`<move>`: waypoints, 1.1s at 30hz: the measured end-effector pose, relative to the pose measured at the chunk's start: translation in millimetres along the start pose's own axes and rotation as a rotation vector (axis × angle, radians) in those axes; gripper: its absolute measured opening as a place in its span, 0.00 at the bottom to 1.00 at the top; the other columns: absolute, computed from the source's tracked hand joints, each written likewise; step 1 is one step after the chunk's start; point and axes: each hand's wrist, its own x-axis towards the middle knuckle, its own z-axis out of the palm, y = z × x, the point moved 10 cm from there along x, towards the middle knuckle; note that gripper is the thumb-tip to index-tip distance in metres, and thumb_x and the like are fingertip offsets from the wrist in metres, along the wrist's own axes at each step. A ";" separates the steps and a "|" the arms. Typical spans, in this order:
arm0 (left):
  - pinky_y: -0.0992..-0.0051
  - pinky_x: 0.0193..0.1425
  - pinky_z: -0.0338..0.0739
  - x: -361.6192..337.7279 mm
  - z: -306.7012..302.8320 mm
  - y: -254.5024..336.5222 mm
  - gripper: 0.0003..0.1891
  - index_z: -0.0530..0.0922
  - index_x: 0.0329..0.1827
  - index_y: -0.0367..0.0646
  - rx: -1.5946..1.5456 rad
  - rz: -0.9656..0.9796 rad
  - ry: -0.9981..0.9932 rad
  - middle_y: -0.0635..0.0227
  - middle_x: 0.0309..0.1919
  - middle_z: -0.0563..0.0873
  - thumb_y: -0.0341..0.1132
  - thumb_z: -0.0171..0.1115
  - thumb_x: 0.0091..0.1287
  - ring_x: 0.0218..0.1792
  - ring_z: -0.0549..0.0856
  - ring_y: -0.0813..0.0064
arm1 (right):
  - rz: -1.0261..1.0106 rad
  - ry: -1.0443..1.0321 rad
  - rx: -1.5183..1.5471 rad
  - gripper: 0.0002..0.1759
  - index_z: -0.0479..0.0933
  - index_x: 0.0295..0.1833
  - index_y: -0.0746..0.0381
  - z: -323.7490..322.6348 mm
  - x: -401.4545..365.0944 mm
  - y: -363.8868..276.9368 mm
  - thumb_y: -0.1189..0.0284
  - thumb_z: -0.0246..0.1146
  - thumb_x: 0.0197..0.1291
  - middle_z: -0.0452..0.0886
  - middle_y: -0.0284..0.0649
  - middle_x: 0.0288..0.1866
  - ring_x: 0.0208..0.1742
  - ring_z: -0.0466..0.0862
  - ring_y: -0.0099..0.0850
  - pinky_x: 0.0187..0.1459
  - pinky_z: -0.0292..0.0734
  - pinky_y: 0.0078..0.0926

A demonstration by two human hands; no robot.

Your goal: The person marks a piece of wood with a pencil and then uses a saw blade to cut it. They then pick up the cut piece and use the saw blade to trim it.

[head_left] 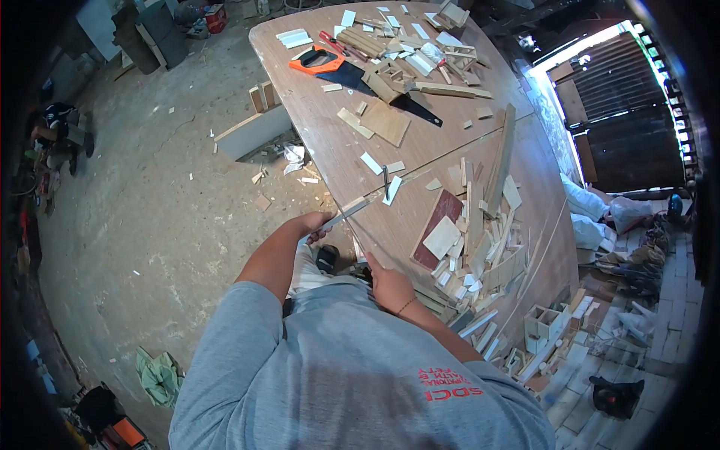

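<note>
One large table [450,150] is seen from the upper centre to the right of the frame, and at its near edge, at the centre, the work in hand is judged to be the positioning or steadying of one slender strip [349,212]. The right hand [391,287] is placed beside the table edge, just below centre; its fingers are partly hidden, and whether anything is pinched cannot be told. The strip is held near its lower end by the left hand [319,225], whose fingers are curled around it; its upper end is laid over the table edge. For the next move, a firm left grip and control of the strip's angle are judged to be required. Counted by descending size: one table; one seated person [61,127], upper left; two working hands; one handsaw [346,75] with an orange handle, upper centre; one maroon board [445,204], right of centre; one square plywood panel [386,124], below the saw; one strip held; one slim dark tool [386,182], near the strip's upper end. The wood offcuts [491,187] are heaped too densely to be counted exactly.
</note>
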 end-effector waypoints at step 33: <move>0.69 0.15 0.62 7.5 -19.3 3.1 0.31 0.73 0.31 0.42 0.189 0.081 0.259 0.67 0.15 0.70 0.64 0.39 0.68 0.12 0.67 0.74 | 0.003 0.048 0.021 0.30 0.58 0.72 0.46 6.8 109.1 -17.7 0.70 0.46 0.63 0.82 0.56 0.40 0.41 0.83 0.51 0.44 0.76 0.47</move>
